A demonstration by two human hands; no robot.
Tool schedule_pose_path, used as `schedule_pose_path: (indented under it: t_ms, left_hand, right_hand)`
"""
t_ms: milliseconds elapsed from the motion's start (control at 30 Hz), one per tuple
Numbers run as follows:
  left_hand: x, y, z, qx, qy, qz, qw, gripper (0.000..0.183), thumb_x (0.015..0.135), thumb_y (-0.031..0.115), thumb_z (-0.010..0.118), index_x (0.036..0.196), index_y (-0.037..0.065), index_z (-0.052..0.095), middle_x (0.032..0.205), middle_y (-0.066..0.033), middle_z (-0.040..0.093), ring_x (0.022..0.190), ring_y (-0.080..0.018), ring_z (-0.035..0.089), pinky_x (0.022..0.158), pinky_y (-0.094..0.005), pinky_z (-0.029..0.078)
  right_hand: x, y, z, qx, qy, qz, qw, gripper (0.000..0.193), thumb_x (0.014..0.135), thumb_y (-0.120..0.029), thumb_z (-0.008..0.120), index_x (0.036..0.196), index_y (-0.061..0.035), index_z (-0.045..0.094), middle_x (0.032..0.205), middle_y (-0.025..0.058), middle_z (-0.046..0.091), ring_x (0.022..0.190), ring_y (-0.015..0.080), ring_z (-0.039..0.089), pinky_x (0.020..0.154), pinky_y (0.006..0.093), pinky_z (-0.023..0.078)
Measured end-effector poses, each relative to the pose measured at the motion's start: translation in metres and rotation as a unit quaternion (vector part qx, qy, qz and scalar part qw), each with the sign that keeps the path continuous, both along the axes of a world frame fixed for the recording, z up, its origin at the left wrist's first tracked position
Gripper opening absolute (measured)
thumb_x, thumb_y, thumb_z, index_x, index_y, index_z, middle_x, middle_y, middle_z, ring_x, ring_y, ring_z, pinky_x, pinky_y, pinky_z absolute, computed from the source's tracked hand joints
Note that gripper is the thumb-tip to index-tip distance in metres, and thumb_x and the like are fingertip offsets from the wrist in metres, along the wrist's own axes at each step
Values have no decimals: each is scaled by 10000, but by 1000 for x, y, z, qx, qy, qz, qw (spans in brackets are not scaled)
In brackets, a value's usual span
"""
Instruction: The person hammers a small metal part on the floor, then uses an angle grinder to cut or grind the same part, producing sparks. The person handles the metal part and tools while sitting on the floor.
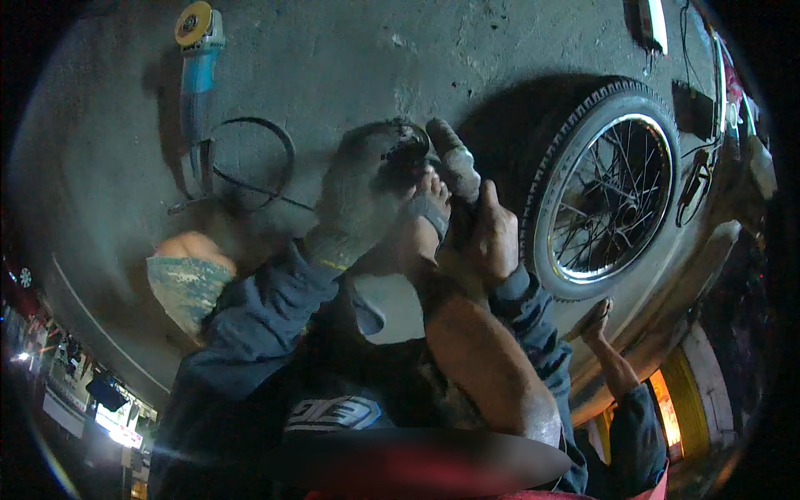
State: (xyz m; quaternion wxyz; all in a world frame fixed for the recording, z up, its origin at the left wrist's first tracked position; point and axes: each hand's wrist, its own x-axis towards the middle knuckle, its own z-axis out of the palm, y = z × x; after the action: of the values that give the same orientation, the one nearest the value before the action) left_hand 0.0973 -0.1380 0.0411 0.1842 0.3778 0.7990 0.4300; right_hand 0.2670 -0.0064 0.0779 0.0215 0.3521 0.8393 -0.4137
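Two hands met over the person's raised bare foot (431, 200) at mid-scene. Left hand (360, 200), in a grimy grey work glove, was curled over a small dark part (410, 150) just past the toes; grip looked clenched on it, though the part's shape was too dim to tell. Right hand (490, 237), bare, was wrapped round a second grey glove (454, 162) and the side of the foot. Angle grinder (197, 67) with a yellow disc lay far left on the concrete floor (333, 58), untouched, its black cord (254, 162) looped beside it. Spoked wheel (604, 196) lay flat to the right, well apart from both hands. Judged early: second glove not yet on, grinder idle.
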Motion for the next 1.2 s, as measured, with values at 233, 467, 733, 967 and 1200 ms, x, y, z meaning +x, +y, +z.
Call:
schedule_pose_path:
  t_ms: [233,467,733,967,1200]
  left_hand:
    - [-1,3,-3,26,-26,94,995,470,795,63,773,1233,79,603,1150,-143,641,1028,-322,639,881,-398,534]
    - [-20,6,0,122,-32,-4,992,365,861,61,720,1212,72,620,1170,-143,653,1039,-340,642,880,-407,530]
    - [-36,17,-9,101,-164,-23,981,600,834,-39,723,1386,60,511,1342,-108,591,1210,-243,606,960,-344,543]
    - [-40,16,-6,79,-29,-83,993,567,837,-24,737,1362,39,531,1299,-133,610,1180,-244,618,951,-333,546]
    - [-24,16,-9,119,-109,59,985,487,811,55,752,1269,54,586,1216,-154,622,1137,-333,604,938,-401,509]
  right_hand:
    - [-5,-4,-4,40,86,2,996,300,808,-128,702,1054,-30,562,719,192,634,642,401,660,576,425,524]
    - [-21,-9,10,-52,70,-103,991,351,768,-153,715,1053,-22,559,722,192,628,649,386,673,616,395,535]
    - [-38,11,6,29,-12,9,999,297,842,-113,710,1093,-45,566,714,202,634,665,414,679,572,438,529]
    - [-49,11,21,160,85,-6,983,276,846,-123,741,1043,-39,567,787,223,677,710,395,708,577,426,537]
    - [-40,10,0,-1,132,-91,987,332,820,-192,764,1005,-28,542,780,211,664,682,373,710,566,400,538]
